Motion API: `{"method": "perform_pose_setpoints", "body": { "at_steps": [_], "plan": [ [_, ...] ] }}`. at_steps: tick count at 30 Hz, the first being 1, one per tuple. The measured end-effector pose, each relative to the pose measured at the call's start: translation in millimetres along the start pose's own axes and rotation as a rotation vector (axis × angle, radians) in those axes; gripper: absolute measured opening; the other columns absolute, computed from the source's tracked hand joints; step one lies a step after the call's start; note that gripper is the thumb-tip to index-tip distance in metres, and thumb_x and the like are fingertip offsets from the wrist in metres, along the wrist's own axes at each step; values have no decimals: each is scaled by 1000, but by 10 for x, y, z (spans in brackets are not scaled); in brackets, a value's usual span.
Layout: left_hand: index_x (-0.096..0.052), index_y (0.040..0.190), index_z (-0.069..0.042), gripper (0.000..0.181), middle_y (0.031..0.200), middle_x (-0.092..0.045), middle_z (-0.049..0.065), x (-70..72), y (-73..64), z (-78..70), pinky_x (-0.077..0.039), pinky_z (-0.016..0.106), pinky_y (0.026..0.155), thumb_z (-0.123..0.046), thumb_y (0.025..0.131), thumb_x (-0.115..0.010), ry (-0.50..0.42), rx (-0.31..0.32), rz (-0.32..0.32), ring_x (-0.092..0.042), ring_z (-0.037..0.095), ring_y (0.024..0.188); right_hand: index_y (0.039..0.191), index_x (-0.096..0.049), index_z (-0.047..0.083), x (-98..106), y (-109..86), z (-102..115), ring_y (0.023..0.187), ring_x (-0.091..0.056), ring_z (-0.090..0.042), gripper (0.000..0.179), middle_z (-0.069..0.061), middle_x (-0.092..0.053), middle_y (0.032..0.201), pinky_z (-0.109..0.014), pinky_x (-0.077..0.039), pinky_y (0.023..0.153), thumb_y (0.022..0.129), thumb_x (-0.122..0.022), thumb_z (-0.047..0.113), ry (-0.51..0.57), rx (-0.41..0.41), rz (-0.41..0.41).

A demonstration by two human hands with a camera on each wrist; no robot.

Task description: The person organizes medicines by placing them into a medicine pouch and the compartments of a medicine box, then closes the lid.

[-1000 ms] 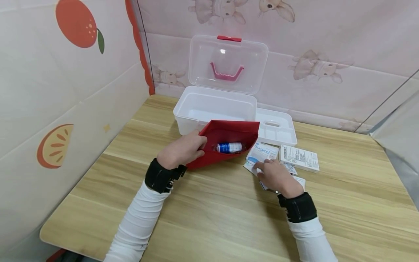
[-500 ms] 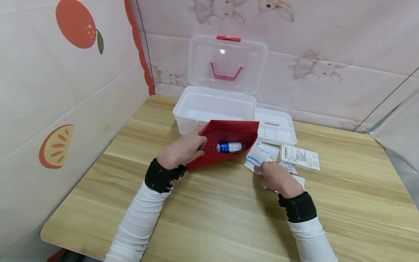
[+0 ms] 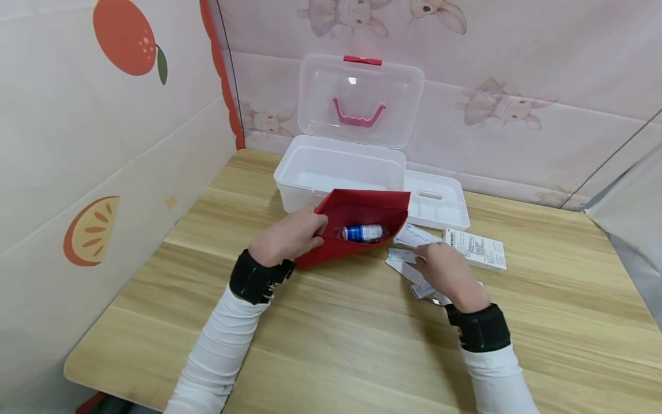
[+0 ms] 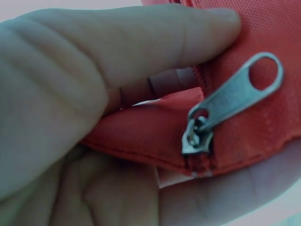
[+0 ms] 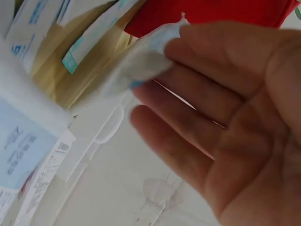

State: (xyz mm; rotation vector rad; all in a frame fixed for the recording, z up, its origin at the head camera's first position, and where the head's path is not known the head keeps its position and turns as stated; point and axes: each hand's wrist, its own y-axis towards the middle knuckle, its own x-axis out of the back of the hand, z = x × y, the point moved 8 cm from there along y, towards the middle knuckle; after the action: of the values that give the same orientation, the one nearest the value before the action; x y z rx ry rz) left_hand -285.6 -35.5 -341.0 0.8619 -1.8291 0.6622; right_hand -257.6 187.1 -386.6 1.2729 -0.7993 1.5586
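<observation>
1. We see the left hand gripping the left end of a red pouch, closed narrow, with a metal zip pull just beside the thumb in the left wrist view
2. We find the pouch near the middle of the table, its mouth wide and facing us; a blue-and-white bottle lies inside, near the front edge
3. We see the right hand pinching a packet marked "Surgical" at its fingertips, tilted and blurred in the right wrist view; the packet is next to the pouch's right edge, and we cannot tell whether they touch
4. Below that hand we make out loose strips, partly hidden, and just beyond it a white box lying flat
5. Behind the pouch we see a plastic bin, its lid standing open; the pouch's top edge overlaps its front in our view, and a tray sits at its right side
6. For moving, we have a broad stretch of wood between the forearms, and more from the white box to the table's right edge; at the back, a rabbit-print cloth bounds us
</observation>
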Motion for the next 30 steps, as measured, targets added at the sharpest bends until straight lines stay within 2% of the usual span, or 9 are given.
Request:
{"method": "perform_pose_setpoints", "body": {
  "at_steps": [3,5,10,16,23,30],
  "plan": [
    [-58,97,-5,17,108,-56,13,1,-1,0,-54,36,76,-11,83,-66,-1,2,0,-49,21,94,81,-69,5,106,-5,-7,57,-46,-19,13,-7,-60,66,-34,-43,47,81,-58,-2,-12,3,-104],
    [-58,96,-5,17,107,-56,13,1,-4,-1,-54,36,76,-11,83,-66,-1,3,1,-49,21,93,80,-69,4,178,-13,-13,59,-49,-20,15,-8,-62,67,-36,-46,48,79,-57,-5,-18,12,-191],
    [-58,96,-5,17,107,-57,13,-2,-5,4,-54,36,76,-11,83,-66,-4,5,2,-50,21,93,90,-69,-1,353,-53,-46,79,-60,-30,19,-18,-69,84,-46,-53,60,77,-58,-9,6,19,-393],
    [-59,97,-4,17,107,-57,12,-4,4,7,-53,36,77,-11,83,-66,-1,-2,-2,-49,21,93,90,-69,-3,577,-136,-52,82,-61,-32,20,-20,-70,84,-50,-53,65,76,-58,-12,53,61,-623],
    [-60,98,-3,17,106,-57,13,-12,11,9,-53,37,77,-11,83,-66,8,-17,-4,-50,21,92,85,-66,-4,741,-223,-21,77,-61,-33,17,-22,-68,81,-51,-52,62,79,-53,-13,103,114,-772],
    [-60,98,-3,18,107,-57,13,-6,3,-1,-53,37,77,-11,83,-66,7,-21,-5,-49,21,93,87,-63,-6,919,-322,48,76,-58,-32,17,-24,-64,80,-49,-50,60,81,-48,-13,168,143,-883]
  ]
}}
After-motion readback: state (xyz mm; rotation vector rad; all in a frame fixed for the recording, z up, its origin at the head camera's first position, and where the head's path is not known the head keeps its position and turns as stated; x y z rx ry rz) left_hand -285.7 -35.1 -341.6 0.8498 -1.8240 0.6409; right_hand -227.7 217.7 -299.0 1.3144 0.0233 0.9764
